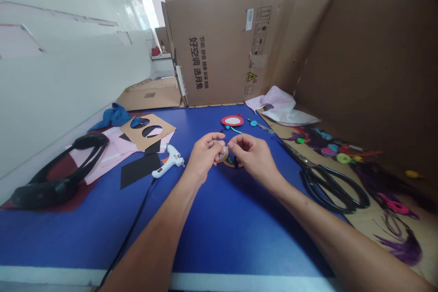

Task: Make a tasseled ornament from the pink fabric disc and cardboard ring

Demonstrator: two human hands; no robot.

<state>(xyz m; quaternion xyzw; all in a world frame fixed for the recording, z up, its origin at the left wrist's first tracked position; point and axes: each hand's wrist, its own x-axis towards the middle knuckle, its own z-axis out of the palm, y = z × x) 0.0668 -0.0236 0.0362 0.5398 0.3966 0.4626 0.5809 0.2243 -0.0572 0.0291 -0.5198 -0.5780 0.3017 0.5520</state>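
Near the middle of the blue table [219, 237], my left hand [208, 151] and my right hand [249, 154] are close together with a narrow gap between their fingertips. The fingers of my left hand curl round a small pale round piece [223, 154]. My right hand has thumb and forefinger pinched, and a thin dark cord seems to run between the hands; what the pinch holds is too small to make out. Below the fingers is a tan ring-shaped piece [230, 163] with a green bit, partly hidden. Just beyond lies a red oval with a white centre [233, 121].
A white glue gun [169, 161] with its cord, black sheets [140, 169], a cut-out card [160, 128] and a black headset [61, 178] are at left. Large black-handled scissors [328, 185] and colourful bits lie right. A cardboard box [222, 50] stands behind.
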